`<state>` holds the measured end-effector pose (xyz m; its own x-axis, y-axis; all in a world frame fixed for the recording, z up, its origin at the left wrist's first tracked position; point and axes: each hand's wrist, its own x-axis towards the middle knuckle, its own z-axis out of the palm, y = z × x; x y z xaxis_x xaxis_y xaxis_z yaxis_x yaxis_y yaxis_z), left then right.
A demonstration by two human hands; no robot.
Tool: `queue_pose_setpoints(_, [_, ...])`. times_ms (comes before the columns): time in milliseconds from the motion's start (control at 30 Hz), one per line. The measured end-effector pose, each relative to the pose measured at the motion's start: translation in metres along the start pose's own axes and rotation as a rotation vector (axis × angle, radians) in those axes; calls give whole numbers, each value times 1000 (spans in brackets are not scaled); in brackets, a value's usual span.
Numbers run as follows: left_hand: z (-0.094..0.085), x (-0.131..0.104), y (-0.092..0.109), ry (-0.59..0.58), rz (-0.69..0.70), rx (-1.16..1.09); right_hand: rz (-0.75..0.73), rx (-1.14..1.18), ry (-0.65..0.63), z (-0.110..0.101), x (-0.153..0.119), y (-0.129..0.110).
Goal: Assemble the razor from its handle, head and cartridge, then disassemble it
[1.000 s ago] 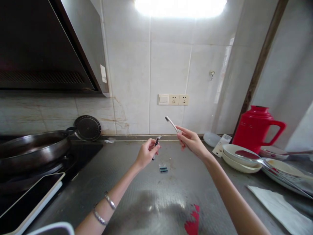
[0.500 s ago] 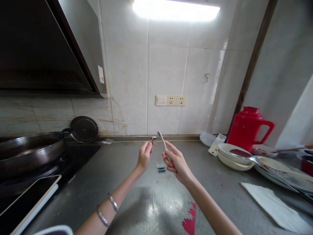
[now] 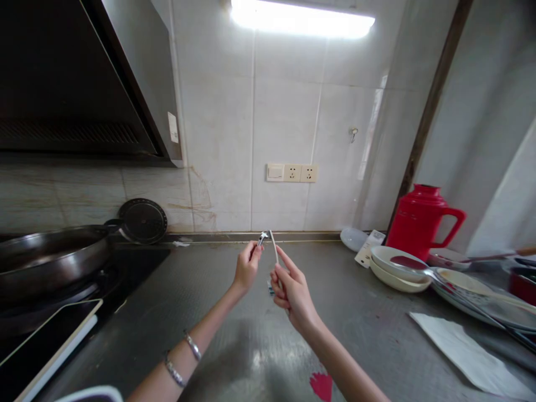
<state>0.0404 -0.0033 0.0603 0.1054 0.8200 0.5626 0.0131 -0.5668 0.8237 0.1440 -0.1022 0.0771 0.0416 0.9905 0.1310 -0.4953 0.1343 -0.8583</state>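
While a slim white toothbrush [image 3: 275, 250] with a small dark head is pinched in the curled fingers of the right hand [image 3: 295, 286], a razor-like tool [image 3: 262, 239], slender and silvery with a short angled top, is gripped by the closed thumb and fingers of the left hand [image 3: 245, 267]. Both pieces are held in the air below the cream plastic socket panel [image 3: 292, 173], their heads just beside each other; whether they touch cannot be told. The tool is best braced firmly by its stem, the bristles squared to its head, and any contact made lightly, with fingertips clear of the edge. Below the panel, on the dull-sheened grey metal tabletop [image 3: 234, 346], a small pale-and-teal packet [image 3: 270, 288] is partly hidden by the right hand. Right of the panel, a glossy red handled jug [image 3: 419, 220] is seen; left of it, a round metal pan [image 3: 84, 259].
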Motion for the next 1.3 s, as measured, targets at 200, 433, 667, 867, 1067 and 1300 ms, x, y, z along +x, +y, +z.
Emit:
queue_pose_setpoints(200, [0, 0, 0, 60, 26, 18, -16, 41, 21, 2, -5, 3])
queue_pose_setpoints(433, [5, -4, 0, 44, 56, 22, -9, 87, 39, 8, -9, 12])
queue_pose_setpoints(667, [10, -7, 3, 105, 93, 69, -76, 138, 91, 14, -4, 13])
queue_pose_setpoints(867, [14, -9, -2, 134, 110, 42, 2, 164, 72, 25, -15, 28])
queue_pose_setpoints(1067, [15, -9, -4, 95, 90, 26, -52, 221, 103, 29, -13, 24])
queue_pose_setpoints(1300, [13, -8, -2, 124, 80, 19, -11, 229, 74, 34, -19, 23])
